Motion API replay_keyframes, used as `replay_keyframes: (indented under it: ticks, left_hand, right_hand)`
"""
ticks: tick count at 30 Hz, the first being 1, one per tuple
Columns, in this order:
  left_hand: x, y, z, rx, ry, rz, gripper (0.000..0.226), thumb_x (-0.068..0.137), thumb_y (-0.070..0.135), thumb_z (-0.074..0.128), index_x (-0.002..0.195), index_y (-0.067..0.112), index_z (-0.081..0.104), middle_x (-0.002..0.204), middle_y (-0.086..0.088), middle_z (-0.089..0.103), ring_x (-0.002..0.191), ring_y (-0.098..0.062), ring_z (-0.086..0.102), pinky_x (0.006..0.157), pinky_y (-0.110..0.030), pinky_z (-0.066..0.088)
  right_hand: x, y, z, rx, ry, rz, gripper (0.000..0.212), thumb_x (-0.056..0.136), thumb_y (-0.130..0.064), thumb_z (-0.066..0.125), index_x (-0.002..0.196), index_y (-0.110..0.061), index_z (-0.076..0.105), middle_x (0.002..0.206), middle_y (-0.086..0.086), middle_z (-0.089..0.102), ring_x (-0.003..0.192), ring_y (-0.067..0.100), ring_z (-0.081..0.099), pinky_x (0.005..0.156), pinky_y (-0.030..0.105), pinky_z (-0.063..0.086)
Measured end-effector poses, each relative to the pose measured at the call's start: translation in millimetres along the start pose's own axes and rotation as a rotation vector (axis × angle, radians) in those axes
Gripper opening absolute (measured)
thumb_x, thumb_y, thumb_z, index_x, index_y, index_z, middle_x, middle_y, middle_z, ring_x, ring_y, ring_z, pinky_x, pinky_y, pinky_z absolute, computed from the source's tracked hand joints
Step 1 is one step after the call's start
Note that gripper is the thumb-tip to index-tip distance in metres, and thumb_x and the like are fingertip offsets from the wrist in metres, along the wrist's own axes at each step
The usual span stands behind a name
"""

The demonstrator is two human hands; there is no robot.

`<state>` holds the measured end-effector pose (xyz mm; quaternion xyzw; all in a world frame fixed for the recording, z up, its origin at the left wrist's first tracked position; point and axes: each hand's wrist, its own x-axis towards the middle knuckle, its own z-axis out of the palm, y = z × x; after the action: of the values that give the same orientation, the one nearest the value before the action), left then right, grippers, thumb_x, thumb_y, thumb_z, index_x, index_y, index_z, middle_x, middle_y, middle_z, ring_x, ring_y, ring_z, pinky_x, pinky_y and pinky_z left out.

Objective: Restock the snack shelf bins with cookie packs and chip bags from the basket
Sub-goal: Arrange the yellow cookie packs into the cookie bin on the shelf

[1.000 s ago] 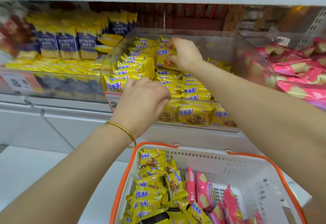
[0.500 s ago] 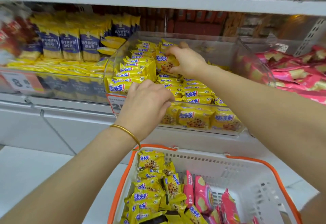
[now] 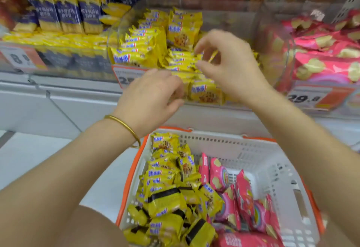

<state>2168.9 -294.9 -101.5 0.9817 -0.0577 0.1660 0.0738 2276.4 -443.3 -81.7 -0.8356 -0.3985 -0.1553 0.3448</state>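
A clear shelf bin (image 3: 272,40) holds rows of yellow cookie packs (image 3: 144,38), one pack (image 3: 183,30) standing upright at the back. My right hand (image 3: 229,65) hovers over the bin's front, fingers loosely spread, nothing in it. My left hand (image 3: 153,94), with a gold bangle on its wrist, is curled in front of the bin's front wall; its palm side is hidden. Below stands a white basket with an orange rim (image 3: 214,139). It holds yellow cookie packs (image 3: 165,186) on the left and pink chip bags (image 3: 243,198) on the right.
Left of the clear bin is a bin of blue-and-yellow packs (image 3: 68,15). On the right is a bin of pink chip bags (image 3: 327,52). Price tags (image 3: 303,98) line the shelf front. A white ledge (image 3: 58,100) runs below the bins.
My right hand let go of the cookie pack at the back of the bin and drew back toward the front. The view tilted down toward the basket. My left hand stayed near the bin front.
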Motion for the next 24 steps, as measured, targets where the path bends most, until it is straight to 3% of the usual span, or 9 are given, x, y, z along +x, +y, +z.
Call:
replay_keyframes:
  ticks: [2,4,6,8,11,15,18,21,24]
  left_hand:
    - [-11.2,-1.3,7.5,0.068,-0.223,-0.045,0.018,0.088,0.032,0.056,0.101,0.021,0.062,0.100,-0.001,0.059,0.100,-0.024,0.051,0.086,-0.042,0.045]
    - [-19.8,-2.9,14.3,0.155,-0.430,-0.087,0.023,0.090,0.035,0.055,0.109,0.023,0.060,0.109,0.001,0.059,0.104,-0.021,0.052,0.088,-0.037,0.045]
    - [-24.4,-4.6,19.5,0.176,-0.547,-0.122,0.027,0.090,0.038,0.055,0.113,0.024,0.058,0.113,0.001,0.059,0.105,-0.020,0.053,0.089,-0.036,0.046]
    - [-25.1,-6.0,23.4,0.188,-0.596,-0.145,0.028,0.090,0.040,0.056,0.114,0.026,0.057,0.116,0.001,0.059,0.107,-0.021,0.053,0.090,-0.037,0.046]
    - [-21.4,-5.0,25.6,0.178,-0.612,-0.158,0.029,0.090,0.040,0.056,0.115,0.025,0.056,0.117,0.000,0.059,0.108,-0.022,0.053,0.091,-0.038,0.046]
    - [-16.0,-2.3,27.5,0.142,-0.606,-0.155,0.029,0.091,0.037,0.055,0.116,0.022,0.056,0.118,0.001,0.059,0.108,-0.021,0.053,0.092,-0.039,0.046]
    - [-12.3,-5.3,29.8,0.131,-0.606,-0.158,0.031,0.091,0.037,0.055,0.118,0.022,0.056,0.120,0.000,0.059,0.110,-0.021,0.053,0.094,-0.039,0.045]
    - [-7.2,-7.5,33.2,0.109,-0.645,-0.170,0.041,0.092,0.038,0.055,0.128,0.020,0.050,0.129,-0.003,0.054,0.118,-0.022,0.049,0.098,-0.037,0.042]
    - [-0.1,-1.5,33.9,-0.027,-0.679,-0.205,0.052,0.090,0.039,0.057,0.135,0.017,0.043,0.134,-0.003,0.050,0.118,-0.020,0.049,0.091,-0.026,0.038]
  right_hand:
    - [-44.5,2.7,21.3,0.069,-0.180,0.033,0.014,0.080,-0.008,0.064,0.093,-0.012,0.064,0.078,-0.003,0.055,0.064,0.010,0.048,0.064,0.026,0.040]
    - [-82.6,14.2,59.9,0.044,-0.488,0.130,0.016,0.084,-0.009,0.062,0.099,-0.011,0.064,0.082,0.001,0.060,0.069,0.013,0.053,0.068,0.028,0.042]
    - [-112.6,30.6,106.7,0.025,-0.727,0.206,0.024,0.087,-0.018,0.062,0.111,-0.012,0.062,0.099,0.005,0.065,0.086,0.018,0.058,0.075,0.028,0.042]
    - [-131.9,40.0,151.0,0.030,-0.820,0.290,0.037,0.091,-0.031,0.059,0.123,-0.013,0.056,0.116,0.007,0.061,0.105,0.022,0.057,0.084,0.031,0.043]
    - [-147.5,43.8,198.1,0.084,-0.842,0.403,0.044,0.094,-0.038,0.052,0.130,-0.012,0.050,0.123,0.009,0.058,0.113,0.027,0.053,0.090,0.036,0.046]
    - [-158.9,48.0,212.8,0.091,-0.739,0.442,0.034,0.092,-0.026,0.059,0.124,-0.015,0.057,0.125,0.005,0.059,0.117,0.024,0.052,0.091,0.033,0.045]
    - [-149.2,57.0,183.5,0.136,-0.606,0.468,0.023,0.090,-0.024,0.060,0.111,-0.013,0.062,0.107,0.005,0.064,0.099,0.024,0.058,0.074,0.029,0.043]
    - [-132.3,60.4,130.6,0.309,-0.522,0.508,0.003,0.089,-0.019,0.063,0.092,-0.018,0.061,0.084,-0.006,0.056,0.077,0.014,0.054,0.064,0.025,0.039]
    - [-116.7,49.2,78.8,0.619,-0.475,0.608,0.012,0.090,-0.011,0.061,0.083,-0.020,0.057,0.077,-0.003,0.059,0.069,0.010,0.059,0.065,0.024,0.052]
